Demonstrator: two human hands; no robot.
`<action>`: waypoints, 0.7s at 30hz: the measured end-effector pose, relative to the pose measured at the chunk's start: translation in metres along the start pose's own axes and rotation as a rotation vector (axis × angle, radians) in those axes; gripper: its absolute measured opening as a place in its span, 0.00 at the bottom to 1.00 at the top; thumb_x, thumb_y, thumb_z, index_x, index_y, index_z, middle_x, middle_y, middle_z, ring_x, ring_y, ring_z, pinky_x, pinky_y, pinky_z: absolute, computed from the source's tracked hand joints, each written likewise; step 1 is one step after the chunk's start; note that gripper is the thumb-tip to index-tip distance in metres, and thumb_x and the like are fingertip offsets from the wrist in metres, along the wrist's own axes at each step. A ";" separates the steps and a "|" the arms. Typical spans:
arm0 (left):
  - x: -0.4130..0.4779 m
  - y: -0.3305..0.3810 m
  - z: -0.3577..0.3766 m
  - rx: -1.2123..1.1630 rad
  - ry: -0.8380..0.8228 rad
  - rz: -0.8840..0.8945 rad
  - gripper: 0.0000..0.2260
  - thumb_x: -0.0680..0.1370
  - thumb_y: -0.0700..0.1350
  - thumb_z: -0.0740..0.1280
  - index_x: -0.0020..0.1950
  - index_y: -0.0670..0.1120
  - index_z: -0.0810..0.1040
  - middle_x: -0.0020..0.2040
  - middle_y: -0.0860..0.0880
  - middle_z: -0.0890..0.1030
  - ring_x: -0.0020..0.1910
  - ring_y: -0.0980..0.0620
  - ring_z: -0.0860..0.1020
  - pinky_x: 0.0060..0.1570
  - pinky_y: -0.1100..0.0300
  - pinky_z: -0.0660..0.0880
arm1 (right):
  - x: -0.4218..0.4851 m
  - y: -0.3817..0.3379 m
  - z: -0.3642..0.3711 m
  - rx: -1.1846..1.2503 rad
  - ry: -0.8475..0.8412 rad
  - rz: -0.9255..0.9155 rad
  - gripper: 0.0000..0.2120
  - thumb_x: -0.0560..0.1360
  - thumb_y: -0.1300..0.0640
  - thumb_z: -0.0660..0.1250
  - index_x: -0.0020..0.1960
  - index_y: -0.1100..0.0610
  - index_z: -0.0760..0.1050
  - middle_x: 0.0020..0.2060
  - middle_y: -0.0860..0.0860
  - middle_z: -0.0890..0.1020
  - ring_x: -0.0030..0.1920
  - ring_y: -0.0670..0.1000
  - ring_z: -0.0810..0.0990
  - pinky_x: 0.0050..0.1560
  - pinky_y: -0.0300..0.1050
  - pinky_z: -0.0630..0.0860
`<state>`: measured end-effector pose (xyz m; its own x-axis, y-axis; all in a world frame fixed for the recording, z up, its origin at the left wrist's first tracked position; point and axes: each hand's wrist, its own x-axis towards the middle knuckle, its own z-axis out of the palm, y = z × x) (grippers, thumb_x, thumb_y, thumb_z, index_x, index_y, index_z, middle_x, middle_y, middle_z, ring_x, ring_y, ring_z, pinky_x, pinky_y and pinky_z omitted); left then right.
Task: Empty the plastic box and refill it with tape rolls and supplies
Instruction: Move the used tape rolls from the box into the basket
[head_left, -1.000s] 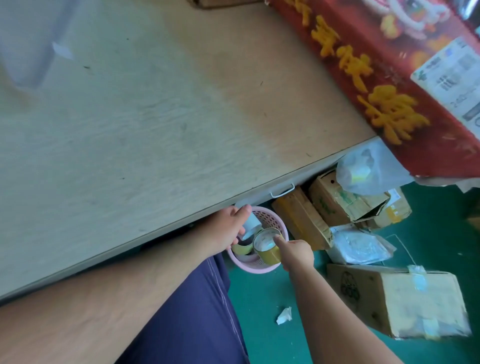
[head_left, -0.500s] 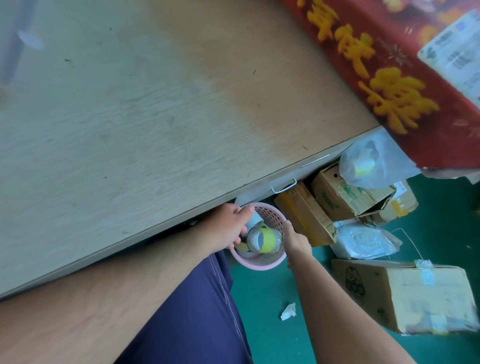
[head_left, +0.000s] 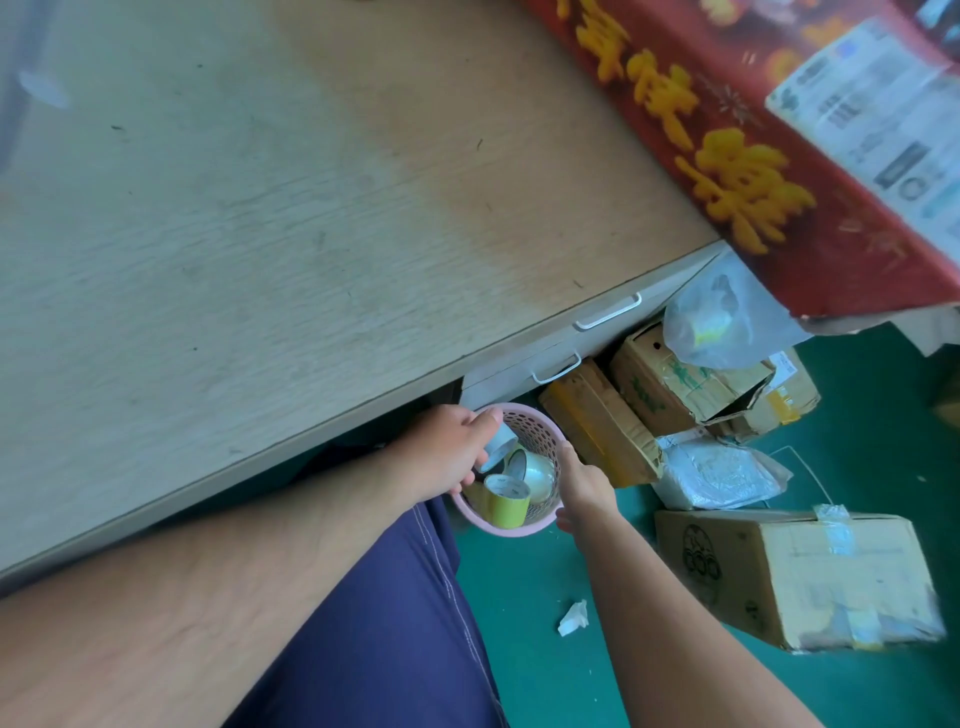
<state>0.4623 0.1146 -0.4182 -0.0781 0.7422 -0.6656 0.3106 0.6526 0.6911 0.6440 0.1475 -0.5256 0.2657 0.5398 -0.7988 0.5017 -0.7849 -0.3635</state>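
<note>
A round pink perforated plastic basket (head_left: 545, 436) sits low by my thigh, just below the desk edge. Inside lie a yellow-green tape roll (head_left: 508, 503) and a clear tape roll (head_left: 535, 470). My left hand (head_left: 449, 451) is at the basket's left rim, its fingers closed on a small white-grey tape roll (head_left: 501, 441) over the basket. My right hand (head_left: 584, 486) holds the basket's right rim.
The wooden desk (head_left: 260, 234) fills the upper left, with two drawer handles (head_left: 608, 312) at its front edge. A red printed box (head_left: 753, 156) overhangs the desk's right. Cardboard boxes (head_left: 789, 571) and plastic bags (head_left: 727, 317) crowd the green floor; a paper scrap (head_left: 573, 618) lies there.
My right hand has let go of the yellow-green roll, which now lies in the basket, and has moved to the rim. My left hand still holds the small white roll.
</note>
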 end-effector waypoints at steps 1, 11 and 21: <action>-0.001 0.000 0.000 0.012 0.002 0.006 0.18 0.83 0.55 0.57 0.59 0.42 0.77 0.51 0.44 0.82 0.39 0.51 0.77 0.37 0.59 0.75 | -0.004 0.000 -0.001 0.008 0.000 -0.009 0.30 0.80 0.39 0.55 0.66 0.62 0.73 0.53 0.57 0.79 0.53 0.60 0.81 0.54 0.55 0.80; -0.046 0.007 0.009 0.224 -0.017 0.157 0.17 0.82 0.55 0.57 0.53 0.47 0.81 0.49 0.48 0.84 0.47 0.48 0.81 0.53 0.51 0.78 | -0.075 -0.002 -0.033 0.165 0.069 -0.218 0.22 0.80 0.41 0.56 0.42 0.58 0.75 0.40 0.55 0.79 0.42 0.58 0.81 0.54 0.61 0.79; -0.161 0.040 -0.017 -0.147 0.018 0.426 0.14 0.84 0.50 0.56 0.56 0.46 0.79 0.44 0.49 0.82 0.36 0.53 0.78 0.32 0.62 0.74 | -0.211 -0.020 -0.065 0.522 0.104 -0.545 0.18 0.80 0.44 0.63 0.47 0.58 0.80 0.35 0.54 0.81 0.34 0.53 0.78 0.37 0.48 0.75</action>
<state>0.4714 0.0242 -0.2788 0.0109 0.9508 -0.3095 0.1803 0.3025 0.9359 0.6317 0.0690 -0.3181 0.1813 0.8979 -0.4011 0.1372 -0.4269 -0.8938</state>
